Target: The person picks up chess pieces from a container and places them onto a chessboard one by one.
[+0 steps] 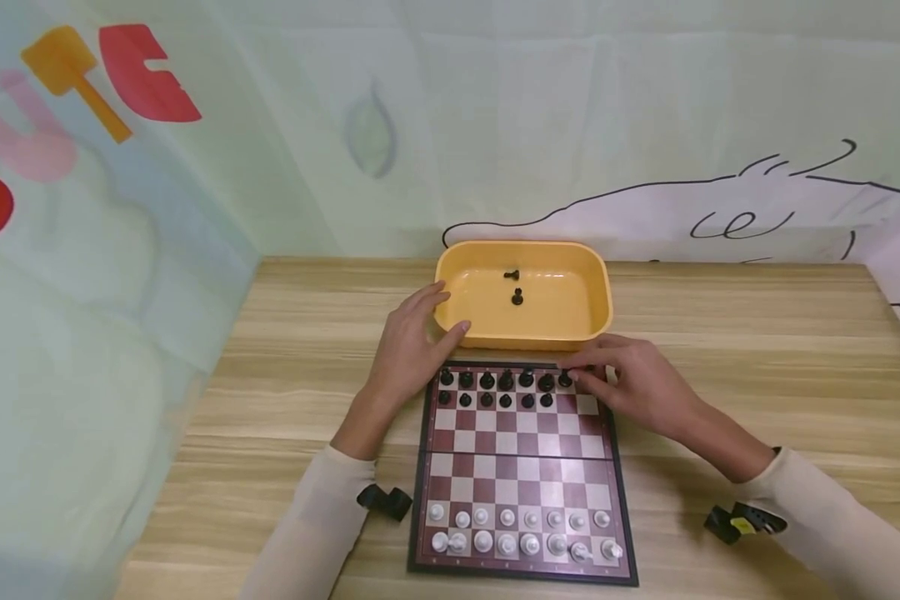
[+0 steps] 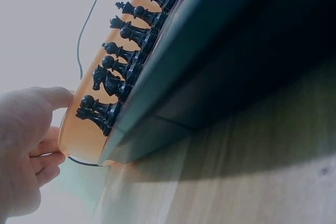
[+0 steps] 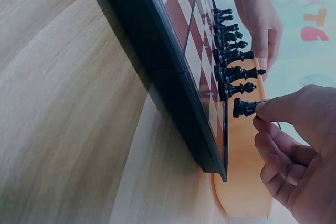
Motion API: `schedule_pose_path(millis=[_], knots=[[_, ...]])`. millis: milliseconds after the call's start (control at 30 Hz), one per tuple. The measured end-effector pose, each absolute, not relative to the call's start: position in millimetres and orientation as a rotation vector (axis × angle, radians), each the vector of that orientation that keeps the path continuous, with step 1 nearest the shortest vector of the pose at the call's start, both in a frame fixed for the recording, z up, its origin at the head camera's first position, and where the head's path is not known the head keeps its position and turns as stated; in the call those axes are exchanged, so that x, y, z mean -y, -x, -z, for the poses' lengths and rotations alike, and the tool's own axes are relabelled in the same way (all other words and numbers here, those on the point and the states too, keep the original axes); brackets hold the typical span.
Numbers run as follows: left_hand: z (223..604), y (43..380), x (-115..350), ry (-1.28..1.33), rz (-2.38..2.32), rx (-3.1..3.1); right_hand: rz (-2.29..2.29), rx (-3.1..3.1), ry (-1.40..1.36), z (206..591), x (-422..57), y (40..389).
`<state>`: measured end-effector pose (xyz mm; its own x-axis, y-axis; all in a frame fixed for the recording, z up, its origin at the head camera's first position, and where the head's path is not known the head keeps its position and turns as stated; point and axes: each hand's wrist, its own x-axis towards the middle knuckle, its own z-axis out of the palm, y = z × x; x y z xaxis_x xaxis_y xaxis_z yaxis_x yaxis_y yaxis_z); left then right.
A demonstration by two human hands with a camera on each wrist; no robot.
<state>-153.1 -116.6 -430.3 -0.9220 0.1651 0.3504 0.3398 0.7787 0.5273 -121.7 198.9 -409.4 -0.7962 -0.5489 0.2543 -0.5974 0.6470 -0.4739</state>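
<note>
My right hand (image 1: 637, 379) pinches a black chess piece (image 3: 244, 107) between thumb and index finger at the far right of the chessboard (image 1: 525, 475). Its top is hidden by the fingers, and in the right wrist view the piece looks tilted. My left hand (image 1: 412, 342) rests at the left end of a yellow tray (image 1: 532, 342), fingers and thumb loosely spread about its corner. Inside the tray lie two more black pieces (image 1: 517, 297). Along the board's far edge stand black back-row pieces (image 2: 107, 82), with black pawns (image 1: 506, 401) in front of them.
White chess pieces (image 1: 528, 543) stand in two rows on the near side of the board. The board lies on a wooden table (image 1: 292, 350). Behind the tray hangs a printed cloth (image 1: 495, 125). Each wrist wears a dark strap.
</note>
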Motion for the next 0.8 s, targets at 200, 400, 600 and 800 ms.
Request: schedule_pose_path(millis=[200,400,600,800], knots=[[428.9,152.8,117.0,0.385,0.886,2.691,-0.838,2.773,-0.995,411.1,-198.0,122.3],[429.3,152.5,117.6,0.384,0.883,2.691,-0.829,2.792,-1.007,411.4,-196.3,121.0],[429.2,152.7,117.4,0.385,0.883,2.685,-0.798,2.814,-1.011,411.1,-194.8,120.7],[430.4,152.6,115.9,0.384,0.885,2.685,-0.788,2.834,-1.043,410.7,-195.7,121.8]])
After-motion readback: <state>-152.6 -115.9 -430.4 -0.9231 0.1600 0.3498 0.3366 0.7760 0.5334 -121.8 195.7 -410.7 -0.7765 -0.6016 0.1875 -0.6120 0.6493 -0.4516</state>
